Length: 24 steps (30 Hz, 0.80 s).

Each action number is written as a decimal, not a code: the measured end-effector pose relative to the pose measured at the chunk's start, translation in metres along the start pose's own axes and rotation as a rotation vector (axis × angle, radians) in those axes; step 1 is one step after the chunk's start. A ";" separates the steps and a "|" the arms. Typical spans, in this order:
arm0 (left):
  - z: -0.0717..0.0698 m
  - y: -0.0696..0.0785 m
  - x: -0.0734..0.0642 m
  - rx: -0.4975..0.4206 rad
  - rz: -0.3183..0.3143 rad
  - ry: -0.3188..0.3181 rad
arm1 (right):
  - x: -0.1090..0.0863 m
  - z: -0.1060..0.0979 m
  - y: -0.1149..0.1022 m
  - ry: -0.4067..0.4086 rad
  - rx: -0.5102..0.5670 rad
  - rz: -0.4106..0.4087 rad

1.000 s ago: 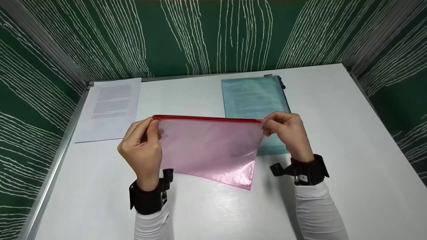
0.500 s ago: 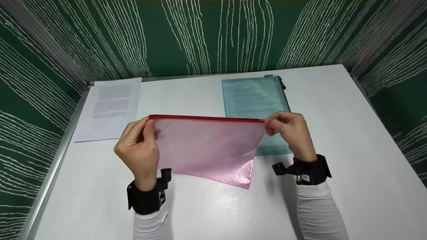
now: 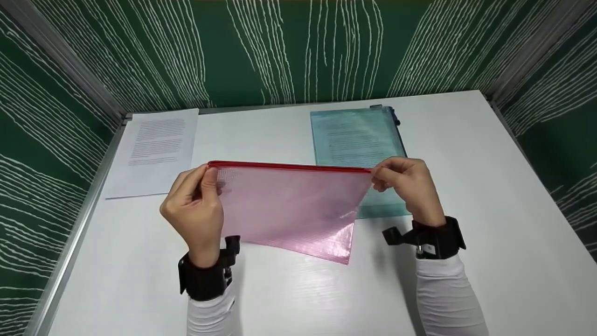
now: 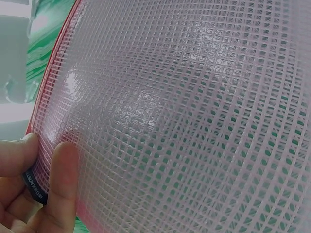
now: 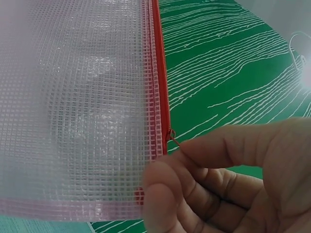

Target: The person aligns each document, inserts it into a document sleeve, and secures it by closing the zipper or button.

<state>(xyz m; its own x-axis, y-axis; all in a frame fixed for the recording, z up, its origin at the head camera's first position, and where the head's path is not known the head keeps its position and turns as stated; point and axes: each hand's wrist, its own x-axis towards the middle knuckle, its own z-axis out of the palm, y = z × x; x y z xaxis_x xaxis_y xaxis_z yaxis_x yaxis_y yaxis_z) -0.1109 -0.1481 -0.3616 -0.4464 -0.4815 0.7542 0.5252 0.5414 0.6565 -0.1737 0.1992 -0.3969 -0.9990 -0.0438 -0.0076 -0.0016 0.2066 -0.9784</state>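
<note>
A pink translucent mesh zipper pouch (image 3: 289, 210) is held up above the table, its red zipper (image 3: 289, 165) along the top and a lower corner hanging at the right. My left hand (image 3: 193, 210) pinches its upper left corner between thumb and fingers. A small dark tag (image 4: 36, 187) with pale lettering shows between those fingers in the left wrist view. At the upper right corner, my right hand (image 3: 406, 186) pinches the zipper end. The right wrist view shows the zipper slider (image 5: 170, 134) there, its pull running into the fingertips. The pouch's lower left part is hidden behind the left hand.
Printed paper sheets (image 3: 154, 149) lie at the table's back left. A teal zipper pouch (image 3: 357, 126) with a printed page inside lies at the back, partly behind the pink pouch and right hand. Green walls with white streaks (image 3: 298, 51) border the white table (image 3: 298, 298).
Both hands have moved slightly apart, the left one leftward and the right one rightward, drawing the pink pouch's zipper edge straighter. The sheets and teal pouch stay put.
</note>
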 end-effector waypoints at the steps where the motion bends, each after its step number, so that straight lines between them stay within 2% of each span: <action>1: 0.000 0.000 0.000 -0.001 0.001 0.001 | 0.000 0.000 0.000 -0.002 0.000 0.003; 24: -0.004 -0.002 0.001 0.021 0.004 0.024 | 0.000 -0.007 0.002 0.008 0.012 0.013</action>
<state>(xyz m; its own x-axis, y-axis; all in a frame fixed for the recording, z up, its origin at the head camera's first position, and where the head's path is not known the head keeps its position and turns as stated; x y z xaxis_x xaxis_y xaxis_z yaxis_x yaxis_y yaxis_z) -0.1093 -0.1524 -0.3618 -0.4263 -0.4957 0.7567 0.5116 0.5577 0.6536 -0.1741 0.2060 -0.3970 -0.9993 -0.0333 -0.0188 0.0120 0.1950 -0.9807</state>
